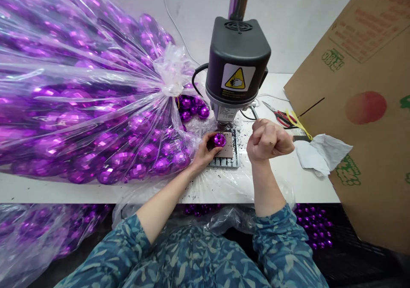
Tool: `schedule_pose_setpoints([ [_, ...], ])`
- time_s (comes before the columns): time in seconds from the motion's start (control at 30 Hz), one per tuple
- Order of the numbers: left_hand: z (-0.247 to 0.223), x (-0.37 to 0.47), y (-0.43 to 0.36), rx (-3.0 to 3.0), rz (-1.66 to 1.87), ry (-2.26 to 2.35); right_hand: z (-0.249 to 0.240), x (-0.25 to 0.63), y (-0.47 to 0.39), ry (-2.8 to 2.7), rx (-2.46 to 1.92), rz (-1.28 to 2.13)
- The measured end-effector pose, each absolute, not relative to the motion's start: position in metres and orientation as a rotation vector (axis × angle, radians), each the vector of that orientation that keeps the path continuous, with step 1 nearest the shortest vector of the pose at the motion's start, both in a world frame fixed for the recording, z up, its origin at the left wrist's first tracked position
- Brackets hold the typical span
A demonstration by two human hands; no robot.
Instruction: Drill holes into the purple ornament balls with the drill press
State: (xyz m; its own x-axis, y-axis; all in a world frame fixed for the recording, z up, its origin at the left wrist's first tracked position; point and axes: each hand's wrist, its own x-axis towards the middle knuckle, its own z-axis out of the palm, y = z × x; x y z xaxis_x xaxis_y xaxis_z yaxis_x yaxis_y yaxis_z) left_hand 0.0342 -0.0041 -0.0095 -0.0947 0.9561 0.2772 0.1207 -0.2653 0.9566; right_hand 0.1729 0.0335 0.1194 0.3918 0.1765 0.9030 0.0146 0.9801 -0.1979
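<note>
In the head view my left hand (205, 151) pinches a shiny purple faceted ball (219, 139) between thumb and fingers. The ball sits over a light-brown pad on the slotted metal base (236, 162), directly under the chuck of a dark grey bench drill press (238, 61). A dark spot shows on top of the ball; whether a bit touches it I cannot tell. My right hand (269, 139) is closed in a fist around the drill's lever (254, 112), whose end disappears into the fingers.
A big clear bag (105, 121) of purple balls fills the left side, tied at its neck. Several loose balls (192, 107) lie behind it. On the right are red-handled scissors (282, 118), crumpled white paper (320, 153) and a tall cardboard box (361, 121). Dark shavings litter the table.
</note>
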Motion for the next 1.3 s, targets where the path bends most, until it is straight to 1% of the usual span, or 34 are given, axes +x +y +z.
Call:
schedule_pose_setpoints([
  [0.13,-0.009,0.034,-0.005,1.428,1.447,1.223,0.132,0.171,0.031,-1.166,-0.195,0.11],
  [0.2,-0.009,0.034,-0.005,1.425,1.447,1.216,0.152,0.169,0.031,-1.153,-0.268,0.151],
  [0.3,-0.009,0.035,-0.005,1.419,1.441,1.222,0.186,0.167,0.039,-1.161,-0.527,0.296],
  [0.4,-0.009,0.037,-0.006,1.415,1.446,1.255,0.208,0.168,0.056,-1.208,-0.648,0.409],
  [0.5,-0.005,0.039,-0.015,1.475,1.47,1.289,0.214,0.172,0.072,-1.231,-0.691,0.46],
  [0.6,0.004,0.037,-0.046,1.68,1.487,1.326,0.214,0.174,0.079,-1.238,-0.699,0.488],
  [0.67,0.01,0.032,-0.08,1.908,1.365,1.268,0.214,0.173,0.079,-1.23,-0.681,0.489],
  [0.7,0.012,0.028,-0.1,2.049,1.227,1.194,0.214,0.173,0.078,-1.222,-0.669,0.483],
  [0.8,0.012,0.014,-0.154,2.485,0.645,1.007,0.216,0.17,0.074,-1.188,-0.636,0.48],
  [0.87,0.009,0.004,-0.178,2.666,0.394,0.978,0.216,0.169,0.073,-1.148,-0.629,0.489],
  [1.0,0.018,-0.012,-0.187,2.726,0.208,0.932,0.216,0.167,0.073,-1.128,-0.612,0.488],
  [1.07,0.03,-0.015,-0.172,2.697,0.234,0.84,0.215,0.167,0.073,-1.138,-0.596,0.473],
  [1.13,0.043,-0.013,-0.144,2.609,0.39,0.857,0.214,0.168,0.074,-1.159,-0.604,0.469],
  [1.2,0.054,-0.006,-0.101,2.421,0.655,1.06,0.213,0.169,0.074,-1.181,-0.621,0.477],
  [1.27,0.061,0.004,-0.049,2.175,0.928,1.43,0.212,0.169,0.075,-1.188,-0.612,0.484],
  [1.3,0.062,0.01,-0.021,2.087,0.978,1.623,0.212,0.169,0.075,-1.185,-0.596,0.484],
])
